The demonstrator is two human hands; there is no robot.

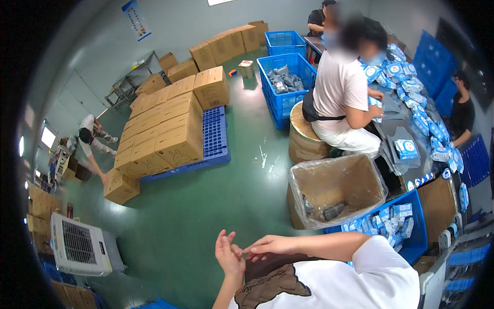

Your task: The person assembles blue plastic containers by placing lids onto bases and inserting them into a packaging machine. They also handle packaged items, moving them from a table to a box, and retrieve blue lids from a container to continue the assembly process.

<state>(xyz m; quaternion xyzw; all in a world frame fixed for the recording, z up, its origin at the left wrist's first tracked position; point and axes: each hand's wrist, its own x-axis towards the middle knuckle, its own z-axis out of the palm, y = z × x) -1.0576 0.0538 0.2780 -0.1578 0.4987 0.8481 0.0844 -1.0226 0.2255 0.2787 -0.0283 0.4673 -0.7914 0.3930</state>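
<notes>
My left hand is raised in front of my chest with its palm up and fingers apart, holding nothing. My right hand reaches across from the right, and its fingertips touch the edge of my left palm. Neither hand grips any object. Both hover over the green floor, just above my white shirt. The nearest thing is a cardboard box lined with a clear plastic bag, a little ahead and to the right.
A blue crate of small blue-and-white packets stands at my right. A seated person works at a table piled with packets. Stacked cartons sit on a blue pallet. A white air cooler stands at the left.
</notes>
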